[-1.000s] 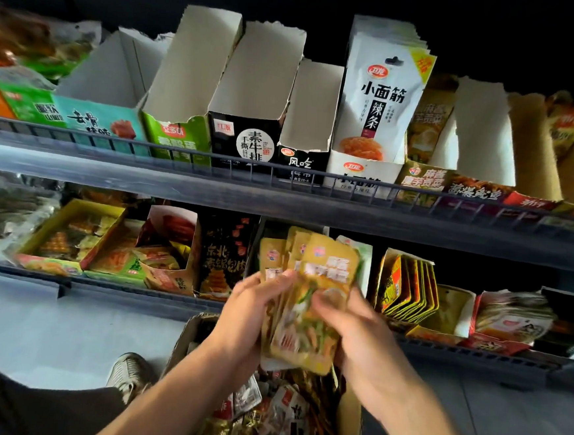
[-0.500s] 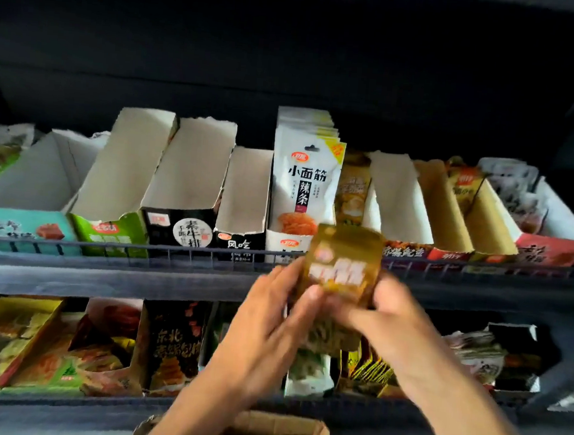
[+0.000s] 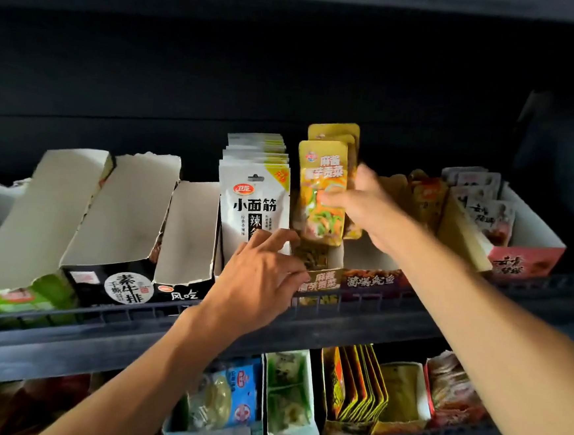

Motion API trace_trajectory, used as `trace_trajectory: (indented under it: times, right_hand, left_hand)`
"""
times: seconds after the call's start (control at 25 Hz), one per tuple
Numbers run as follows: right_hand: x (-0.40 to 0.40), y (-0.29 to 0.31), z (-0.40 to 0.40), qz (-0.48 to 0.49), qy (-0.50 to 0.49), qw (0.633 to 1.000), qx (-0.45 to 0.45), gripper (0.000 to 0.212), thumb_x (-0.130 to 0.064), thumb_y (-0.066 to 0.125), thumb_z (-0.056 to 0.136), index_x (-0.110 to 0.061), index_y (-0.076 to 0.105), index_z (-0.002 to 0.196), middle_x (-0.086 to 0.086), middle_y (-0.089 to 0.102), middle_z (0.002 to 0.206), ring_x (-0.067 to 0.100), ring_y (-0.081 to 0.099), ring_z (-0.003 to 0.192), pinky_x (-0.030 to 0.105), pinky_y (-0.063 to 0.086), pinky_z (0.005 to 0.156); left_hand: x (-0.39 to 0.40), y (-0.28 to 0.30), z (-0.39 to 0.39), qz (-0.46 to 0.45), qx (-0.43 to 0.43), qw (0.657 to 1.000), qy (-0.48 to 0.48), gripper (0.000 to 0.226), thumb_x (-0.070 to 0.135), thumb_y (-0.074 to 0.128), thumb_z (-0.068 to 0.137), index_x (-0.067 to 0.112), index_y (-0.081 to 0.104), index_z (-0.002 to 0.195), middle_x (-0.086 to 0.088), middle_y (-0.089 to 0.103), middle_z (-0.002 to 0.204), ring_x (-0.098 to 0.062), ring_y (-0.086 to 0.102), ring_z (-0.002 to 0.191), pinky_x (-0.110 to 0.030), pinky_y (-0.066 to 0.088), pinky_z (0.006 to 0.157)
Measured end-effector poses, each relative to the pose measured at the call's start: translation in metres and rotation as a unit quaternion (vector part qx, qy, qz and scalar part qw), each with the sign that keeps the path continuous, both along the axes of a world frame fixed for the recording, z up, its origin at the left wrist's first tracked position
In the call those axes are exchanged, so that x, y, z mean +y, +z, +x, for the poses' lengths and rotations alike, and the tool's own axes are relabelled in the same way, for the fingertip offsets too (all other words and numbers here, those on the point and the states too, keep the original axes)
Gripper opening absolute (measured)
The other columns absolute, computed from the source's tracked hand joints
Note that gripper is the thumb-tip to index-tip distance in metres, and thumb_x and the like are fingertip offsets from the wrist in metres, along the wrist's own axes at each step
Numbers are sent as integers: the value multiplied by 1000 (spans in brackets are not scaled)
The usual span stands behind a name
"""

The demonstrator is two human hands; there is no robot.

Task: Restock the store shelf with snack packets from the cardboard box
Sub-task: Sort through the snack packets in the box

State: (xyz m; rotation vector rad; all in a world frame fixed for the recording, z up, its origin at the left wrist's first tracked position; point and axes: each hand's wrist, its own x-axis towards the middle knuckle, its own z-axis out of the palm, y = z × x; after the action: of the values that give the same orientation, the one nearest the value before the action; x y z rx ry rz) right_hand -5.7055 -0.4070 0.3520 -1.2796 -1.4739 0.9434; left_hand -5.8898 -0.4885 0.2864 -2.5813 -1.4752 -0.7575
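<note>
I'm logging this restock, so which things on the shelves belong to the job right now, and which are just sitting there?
In the job: yellow packets, right hand, left hand, their display box.
Sitting there: white packets, empty trays, lower-shelf snacks.

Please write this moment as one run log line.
right hand: holds yellow packets | left hand: on display box | step: inserting

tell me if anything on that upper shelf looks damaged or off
Yes. The open display cartons left of the white packets stand without visible stock, and their top edges are ragged and torn. The right hand grips yellow packets tilted above their carton, not seated.
</note>
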Motion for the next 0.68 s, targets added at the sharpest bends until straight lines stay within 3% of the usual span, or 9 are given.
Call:
trace_trajectory:
  times: [0.12,0.2,0.28,0.36,0.44,0.52,0.64,0.68]
  right_hand:
    - [13,6,-5,-6,-7,999,-50,84,-18,76,79,-17,31,150,1,53,140,20,52,126,39,43,105]
    - [6,-6,-17,-17,35,995,-90,85,-32,68,87,-20,18,156,3,48,148,24,49,132,43,40,110]
    - [1,-16,-18,4,53,968,-246,82,-49,53,95,-24,7,158,4,33,158,27,37,141,43,34,113]
    - [-1,-18,-8,25,46,936,-348,72,-43,58,96,-19,21,153,8,37,155,28,41,136,39,37,108]
    - [1,-16,1,64,27,915,-397,59,-33,73,87,-18,40,134,7,54,136,26,52,121,41,43,100]
    - [5,-17,4,104,-13,887,-450,63,-38,79,78,-20,41,126,7,58,127,28,53,119,49,42,102]
    - [2,-22,2,132,-41,911,-388,73,-38,81,76,-23,39,134,5,55,129,28,52,118,50,46,98]
    - [0,-23,2,153,-57,904,-395,71,-42,79,77,-21,41,134,4,50,133,28,48,122,50,44,100]
  left_hand:
    - [4,-3,1,-12,-20,1000,-10,25,36,53,96,28,77,93,4,55,136,-22,48,109,-42,49,90]
    - [2,-3,3,-9,-27,1000,-12,29,37,50,95,26,77,91,5,55,135,-21,48,108,-43,50,88]
    - [1,-5,2,1,-29,999,-14,32,39,48,95,25,76,91,5,57,132,-21,48,105,-44,51,84]
    - [1,-5,1,-1,-28,999,-15,33,40,47,96,25,76,92,5,56,130,-20,48,104,-43,51,82]
    - [1,-5,2,-3,-31,999,-13,33,40,47,96,24,75,93,6,55,133,-20,48,107,-43,52,82]
    - [0,-6,2,-2,-35,999,-10,30,39,49,97,25,74,93,7,53,135,-19,48,109,-42,53,82]
    - [0,-7,1,-8,-33,999,-7,28,39,49,98,26,75,97,8,52,138,-18,47,110,-42,53,82]
    - [1,-8,1,-5,-32,999,-6,30,40,48,98,26,75,97,8,52,137,-18,47,109,-42,53,81]
